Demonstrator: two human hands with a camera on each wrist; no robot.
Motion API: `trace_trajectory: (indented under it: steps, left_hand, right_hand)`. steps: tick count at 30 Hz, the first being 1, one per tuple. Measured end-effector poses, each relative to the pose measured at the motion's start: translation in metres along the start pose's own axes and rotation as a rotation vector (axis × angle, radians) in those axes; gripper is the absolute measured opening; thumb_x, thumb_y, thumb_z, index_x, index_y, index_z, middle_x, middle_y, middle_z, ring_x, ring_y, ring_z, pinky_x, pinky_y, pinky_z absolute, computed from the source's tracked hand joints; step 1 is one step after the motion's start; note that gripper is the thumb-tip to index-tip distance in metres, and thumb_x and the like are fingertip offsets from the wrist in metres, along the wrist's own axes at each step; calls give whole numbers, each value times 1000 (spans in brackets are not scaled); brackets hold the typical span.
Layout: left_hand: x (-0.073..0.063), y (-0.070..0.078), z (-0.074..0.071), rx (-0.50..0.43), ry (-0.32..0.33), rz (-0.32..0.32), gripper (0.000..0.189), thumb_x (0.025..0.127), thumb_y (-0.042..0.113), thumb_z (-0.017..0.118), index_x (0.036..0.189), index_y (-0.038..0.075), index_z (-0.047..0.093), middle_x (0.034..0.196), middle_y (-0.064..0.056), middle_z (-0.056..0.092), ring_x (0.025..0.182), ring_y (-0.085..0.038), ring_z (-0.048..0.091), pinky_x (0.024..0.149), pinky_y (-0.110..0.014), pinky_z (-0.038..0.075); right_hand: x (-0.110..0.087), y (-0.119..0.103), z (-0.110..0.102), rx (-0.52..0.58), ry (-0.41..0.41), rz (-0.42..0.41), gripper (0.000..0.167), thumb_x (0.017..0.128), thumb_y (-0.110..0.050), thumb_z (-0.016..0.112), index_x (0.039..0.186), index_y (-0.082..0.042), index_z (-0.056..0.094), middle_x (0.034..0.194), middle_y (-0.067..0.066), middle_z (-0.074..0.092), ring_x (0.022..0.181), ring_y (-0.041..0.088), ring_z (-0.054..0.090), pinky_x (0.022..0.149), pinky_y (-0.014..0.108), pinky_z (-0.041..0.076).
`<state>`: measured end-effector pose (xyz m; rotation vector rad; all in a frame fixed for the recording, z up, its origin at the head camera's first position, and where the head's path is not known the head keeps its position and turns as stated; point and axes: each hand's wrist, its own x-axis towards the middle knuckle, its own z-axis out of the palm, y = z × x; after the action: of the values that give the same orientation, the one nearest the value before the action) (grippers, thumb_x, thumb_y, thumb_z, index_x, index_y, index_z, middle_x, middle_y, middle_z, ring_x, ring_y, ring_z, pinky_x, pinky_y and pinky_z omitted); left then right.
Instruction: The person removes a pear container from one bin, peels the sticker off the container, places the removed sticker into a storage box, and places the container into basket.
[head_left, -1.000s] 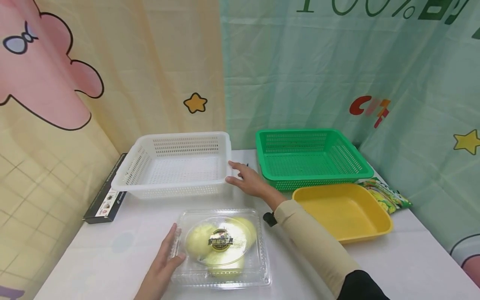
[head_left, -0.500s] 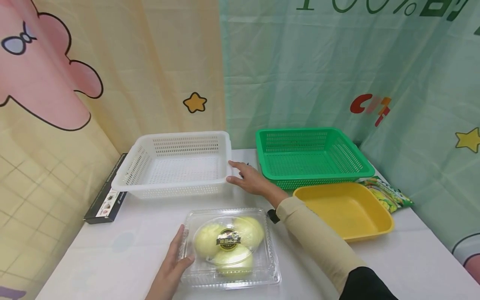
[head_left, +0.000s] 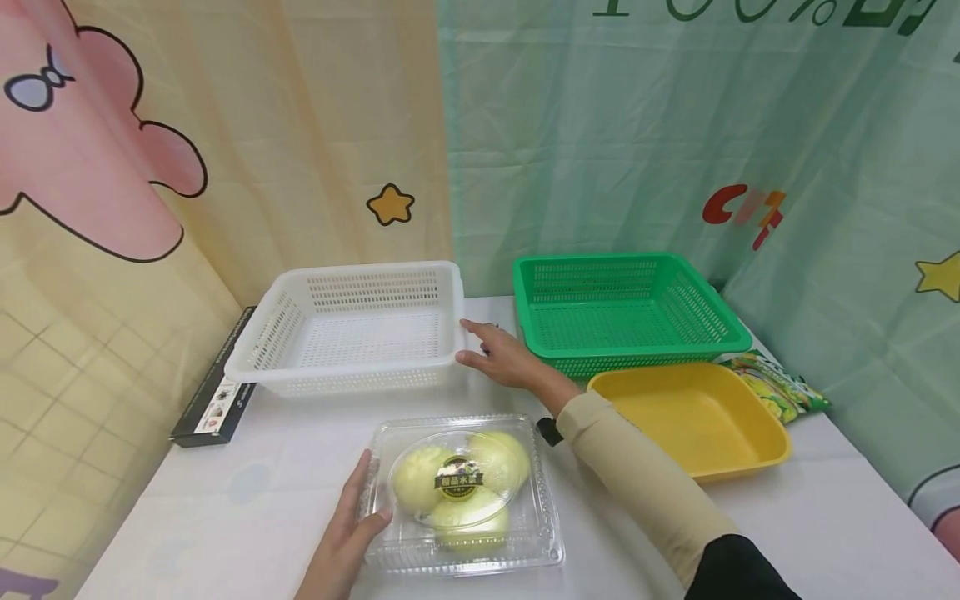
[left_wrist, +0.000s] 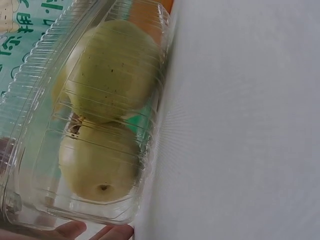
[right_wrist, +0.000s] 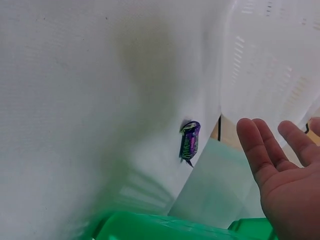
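A clear box (head_left: pixel 531 546) of pale green fruit (head_left: pixel 420 479) sits on the near middle of the desk (head_left: pixel 180 517), its lid closed, with a dark label (head_left: pixel 459 478) on top. The left hand (head_left: pixel 341 533) touches the left side of the box, fingers extended along the wall and thumb at the lid's edge. The right hand (head_left: pixel 504 354) reaches to the right rim of the white basket (head_left: pixel 348 369), fingers spread and holding nothing; whether the tips touch the rim, I cannot tell. The two hands are well apart.

The white basket stands at the far left, the green basket (head_left: pixel 645 352) at the far right. A purple packet (right_wrist: pixel 190 140) lies between them near the desk's far edge. The yellow tray (head_left: pixel 682 417) sits just nearer than the green basket, with a green bag (head_left: pixel 783 387) at its right. A black box (head_left: pixel 213 392) lies left of the white basket, partly hidden by it.
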<state>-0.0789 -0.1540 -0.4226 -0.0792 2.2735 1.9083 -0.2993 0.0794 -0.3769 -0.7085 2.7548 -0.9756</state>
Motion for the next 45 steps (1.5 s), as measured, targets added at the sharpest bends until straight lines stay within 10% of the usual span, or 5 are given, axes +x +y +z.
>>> trace_trajectory:
  steps: [19,45]
  left_hand:
    - [3,-3,1,11,14,4,74,92,28,51,152,29,8,161,-10,-3,146,-39,-9,109,-69,-2]
    - [2,-5,1,5,28,32,74,92,26,51,152,28,8,161,-10,-2,145,-43,-6,107,-72,2]
  right_hand:
    - [-61,-31,-16,122,11,-236,57,93,-30,58,143,-9,39,137,12,52,122,30,52,101,45,46]
    - [-121,-44,24,-210,92,-461,52,77,-48,71,120,-19,64,107,-8,59,95,7,38,82,24,36]
